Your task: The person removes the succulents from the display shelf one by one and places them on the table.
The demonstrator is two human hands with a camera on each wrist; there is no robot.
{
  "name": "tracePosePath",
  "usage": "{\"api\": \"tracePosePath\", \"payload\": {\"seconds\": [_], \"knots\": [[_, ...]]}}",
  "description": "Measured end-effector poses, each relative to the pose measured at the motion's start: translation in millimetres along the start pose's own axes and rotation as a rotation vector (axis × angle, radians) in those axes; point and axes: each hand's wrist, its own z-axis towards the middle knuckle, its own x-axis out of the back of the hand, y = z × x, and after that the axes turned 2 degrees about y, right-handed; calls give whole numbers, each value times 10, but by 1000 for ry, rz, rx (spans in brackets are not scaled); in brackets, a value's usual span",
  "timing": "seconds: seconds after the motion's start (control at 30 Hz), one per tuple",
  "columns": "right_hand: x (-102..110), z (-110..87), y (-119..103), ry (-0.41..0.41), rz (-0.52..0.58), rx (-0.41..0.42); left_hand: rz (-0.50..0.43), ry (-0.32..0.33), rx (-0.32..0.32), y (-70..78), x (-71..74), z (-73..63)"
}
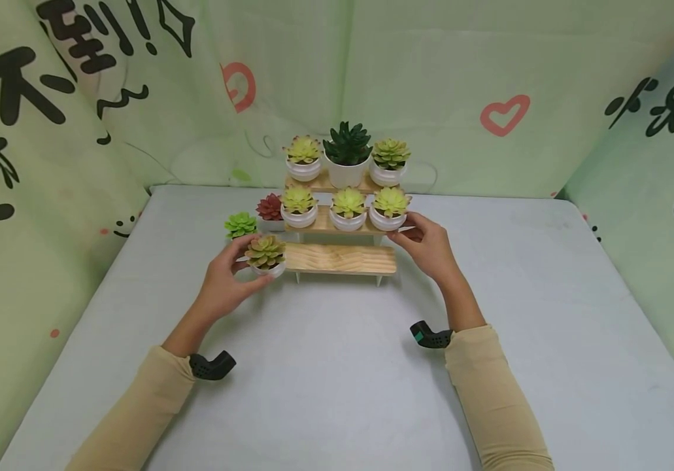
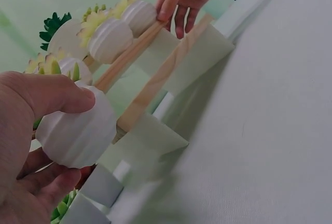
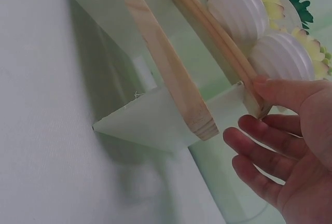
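My left hand point(image 1: 223, 282) grips a small potted succulent point(image 1: 266, 252) with reddish-green leaves, its thumb on the ribbed white pot point(image 2: 78, 130). This pot is held at the left end of the bottom board point(image 1: 342, 259) of a three-tier wooden shelf stand. At the stand's right side, my right hand point(image 1: 429, 247) pinches the end of the middle board point(image 3: 228, 53), thumb against its edge and fingers below. Three yellow-green succulents point(image 1: 348, 204) in white pots line that board. On the top board, a dark green succulent point(image 1: 347, 145) stands between two yellow-green ones.
Left of the stand, a bright green succulent point(image 1: 240, 224) and a red succulent point(image 1: 269, 207) stand on the white table point(image 1: 325, 379). Pale green printed curtains point(image 1: 419, 85) rise behind the table and along both sides. White supports point(image 3: 150, 120) hold up the boards.
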Motion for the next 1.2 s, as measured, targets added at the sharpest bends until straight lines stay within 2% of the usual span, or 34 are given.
{"api": "tracePosePath", "payload": {"seconds": [0.33, 0.7, 1.0, 1.2], "knots": [[-3, -2, 0, 1, 13, -3, -9, -1, 26, -99, 12, 18], [-5, -2, 14, -4, 3, -7, 20, -25, 117, -199, -4, 64], [-1, 9, 13, -10, 11, 5, 50, -38, 108, -320, -42, 105], [-1, 7, 15, -6, 10, 13, 54, -47, 95, -351, -59, 115]]}}
